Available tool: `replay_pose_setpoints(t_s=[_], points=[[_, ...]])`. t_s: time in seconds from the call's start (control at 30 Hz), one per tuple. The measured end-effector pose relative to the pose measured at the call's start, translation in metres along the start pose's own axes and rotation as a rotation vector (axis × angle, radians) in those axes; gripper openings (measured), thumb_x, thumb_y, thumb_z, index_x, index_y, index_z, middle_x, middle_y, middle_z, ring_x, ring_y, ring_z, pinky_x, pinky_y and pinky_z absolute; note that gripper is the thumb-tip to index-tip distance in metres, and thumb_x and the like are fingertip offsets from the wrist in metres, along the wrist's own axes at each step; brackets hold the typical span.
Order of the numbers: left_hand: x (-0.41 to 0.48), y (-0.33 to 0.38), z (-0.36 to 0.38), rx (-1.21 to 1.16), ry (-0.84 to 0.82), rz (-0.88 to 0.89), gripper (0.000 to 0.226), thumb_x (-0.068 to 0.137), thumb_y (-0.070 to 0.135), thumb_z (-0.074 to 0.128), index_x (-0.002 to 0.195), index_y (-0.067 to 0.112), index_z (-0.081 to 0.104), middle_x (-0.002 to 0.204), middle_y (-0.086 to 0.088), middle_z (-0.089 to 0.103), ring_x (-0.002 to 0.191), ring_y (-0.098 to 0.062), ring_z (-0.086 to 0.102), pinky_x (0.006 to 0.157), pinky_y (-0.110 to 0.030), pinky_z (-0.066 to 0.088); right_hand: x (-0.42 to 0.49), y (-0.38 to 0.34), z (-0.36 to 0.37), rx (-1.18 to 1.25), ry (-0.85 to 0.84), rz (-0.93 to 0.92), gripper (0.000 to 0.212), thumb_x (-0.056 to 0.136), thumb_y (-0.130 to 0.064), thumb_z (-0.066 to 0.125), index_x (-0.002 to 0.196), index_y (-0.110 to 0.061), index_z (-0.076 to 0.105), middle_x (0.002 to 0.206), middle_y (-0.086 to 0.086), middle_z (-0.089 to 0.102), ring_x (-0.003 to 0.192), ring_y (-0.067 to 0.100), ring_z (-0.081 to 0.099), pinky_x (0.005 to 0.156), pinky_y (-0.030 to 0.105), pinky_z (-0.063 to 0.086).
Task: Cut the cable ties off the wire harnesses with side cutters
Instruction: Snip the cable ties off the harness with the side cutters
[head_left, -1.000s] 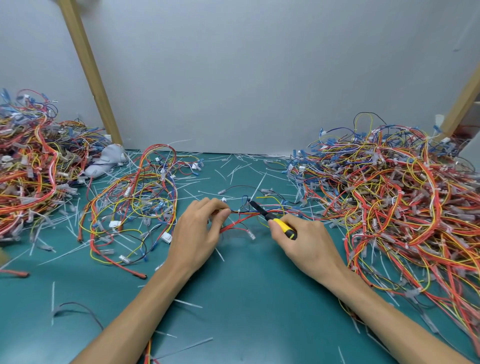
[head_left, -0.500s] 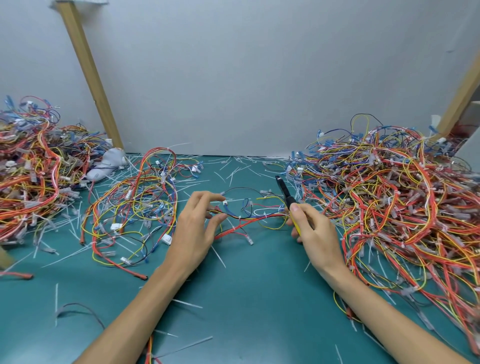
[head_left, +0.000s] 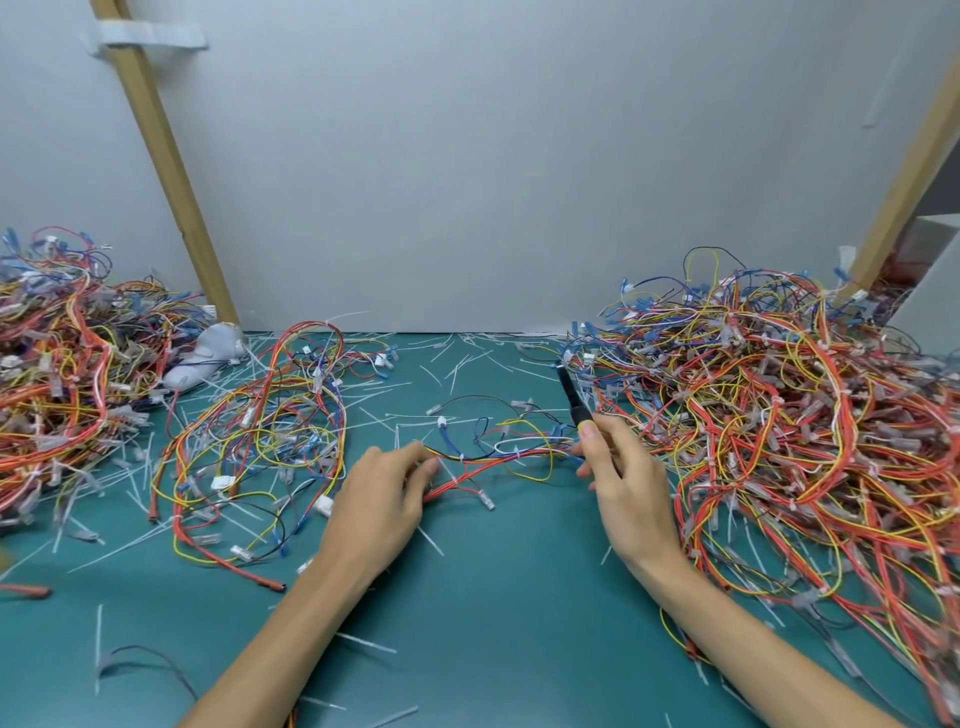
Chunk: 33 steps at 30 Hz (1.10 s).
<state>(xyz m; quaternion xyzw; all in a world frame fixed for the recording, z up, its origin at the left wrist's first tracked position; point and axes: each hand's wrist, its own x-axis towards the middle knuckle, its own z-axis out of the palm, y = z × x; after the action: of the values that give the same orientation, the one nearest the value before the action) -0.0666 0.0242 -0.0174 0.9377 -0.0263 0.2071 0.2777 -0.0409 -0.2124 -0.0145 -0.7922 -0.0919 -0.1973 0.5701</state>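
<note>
Head view: my left hand (head_left: 379, 499) pinches the left end of a wire harness (head_left: 498, 457) that lies on the green mat (head_left: 493, 634) between my hands. That hand is motion-blurred. My right hand (head_left: 623, 483) is wrapped round the side cutters (head_left: 571, 395), black nose pointing away toward the wall; can't read the blades. Big harness pile (head_left: 779, 415) is just right of it. Cut cable ties (head_left: 457, 364) are scattered on the mat.

Left hand (head_left: 382, 499): palm down, fingers curled, tips pinching one end of the wire harness (head_left: 498, 460), slightly blurred | Right hand (head_left: 631, 488): fingers wrapped round the side cutters (head_left: 571, 397), one fingertip laid up the handle | Left forearm (head_left: 291, 634), right forearm (head_left: 753, 644): bare, angled inward.
</note>
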Motion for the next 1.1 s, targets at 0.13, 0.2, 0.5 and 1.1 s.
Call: replay_pose_setpoints(t_s=[0.13, 0.2, 0.5, 1.1], points=[[-0.003, 0.006, 0.005, 0.01, -0.078, 0.031, 0.022, 0.099, 0.031, 0.05, 0.082, 0.022, 0.062, 0.077, 0.012, 0.053, 0.082, -0.021, 0.053, 0.07, -0.033, 0.035, -0.002, -0.005, 0.001, -0.022, -0.008, -0.029, 0.017, 0.091, -0.051, 0.046, 0.094, -0.04, 0.059, 0.083, -0.016, 0.066, 0.074, 0.01, 0.063, 0.069, 0.027, 0.047], [-0.005, 0.01, 0.006, 0.014, -0.062, -0.001, 0.021, 0.096, 0.039, 0.053, 0.085, 0.024, 0.063, 0.079, 0.012, 0.055, 0.081, -0.017, 0.053, 0.073, -0.034, 0.041, -0.003, -0.006, 0.0, -0.021, -0.009, -0.041, 0.014, 0.091, -0.051, 0.047, 0.093, -0.042, 0.058, 0.084, -0.016, 0.066, 0.074, 0.01, 0.063, 0.069, 0.025, 0.047], [-0.007, 0.023, 0.003, -0.119, -0.114, -0.125, 0.013, 0.087, 0.036, 0.07, 0.077, 0.028, 0.068, 0.055, 0.013, 0.055, 0.058, -0.001, 0.05, 0.061, -0.019, 0.035, -0.012, -0.013, -0.001, -0.263, -0.089, -0.31, 0.03, 0.092, -0.052, 0.049, 0.109, -0.03, 0.059, 0.092, -0.019, 0.057, 0.081, -0.001, 0.051, 0.07, 0.014, 0.038], [-0.005, 0.03, -0.012, -0.142, 0.132, 0.196, 0.013, 0.073, 0.017, 0.084, 0.073, 0.019, 0.072, 0.075, 0.012, 0.06, 0.062, 0.001, 0.054, 0.06, -0.002, 0.035, -0.011, -0.003, 0.003, -0.666, -0.16, -0.312, 0.041, 0.089, -0.063, 0.041, 0.102, -0.03, 0.061, 0.082, -0.009, 0.06, 0.079, 0.017, 0.061, 0.062, 0.032, 0.043]])
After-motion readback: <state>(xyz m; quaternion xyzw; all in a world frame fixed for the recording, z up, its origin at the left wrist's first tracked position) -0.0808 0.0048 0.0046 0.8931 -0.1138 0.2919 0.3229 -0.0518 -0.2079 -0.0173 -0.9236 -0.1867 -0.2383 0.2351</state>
